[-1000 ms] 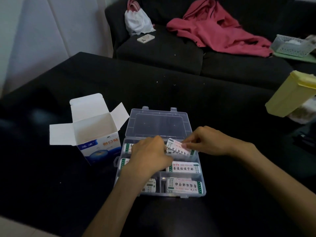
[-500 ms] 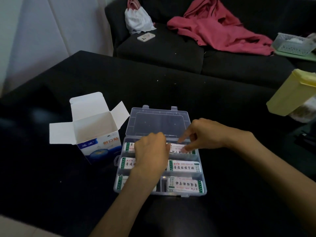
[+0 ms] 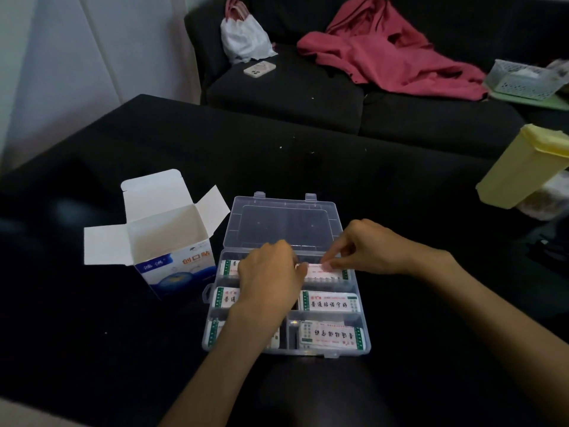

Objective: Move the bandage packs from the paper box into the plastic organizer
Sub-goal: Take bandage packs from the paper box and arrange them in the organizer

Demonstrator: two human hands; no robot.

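The clear plastic organizer (image 3: 363, 322) lies open on the black table, its lid (image 3: 283, 220) flat behind it. White bandage packs with green ends fill its compartments, such as one at mid right (image 3: 329, 302) and one at front right (image 3: 331, 335). Both hands meet over the back right compartment. My right hand (image 3: 369, 246) presses its fingertips on a bandage pack (image 3: 323, 271) lying there. My left hand (image 3: 268, 282) touches that pack's left end and hides the middle of the organizer. The paper box (image 3: 172, 251) stands open to the left; no packs show inside it.
A yellow plastic container (image 3: 523, 171) lies tilted at the table's right edge. Behind the table is a dark sofa with a white bag (image 3: 244, 35), a phone (image 3: 259, 69), a red garment (image 3: 391, 47) and a mesh basket (image 3: 523, 77).
The pack held tilted above the back right compartment has come down flat into it. Both hands have moved closer together over it.
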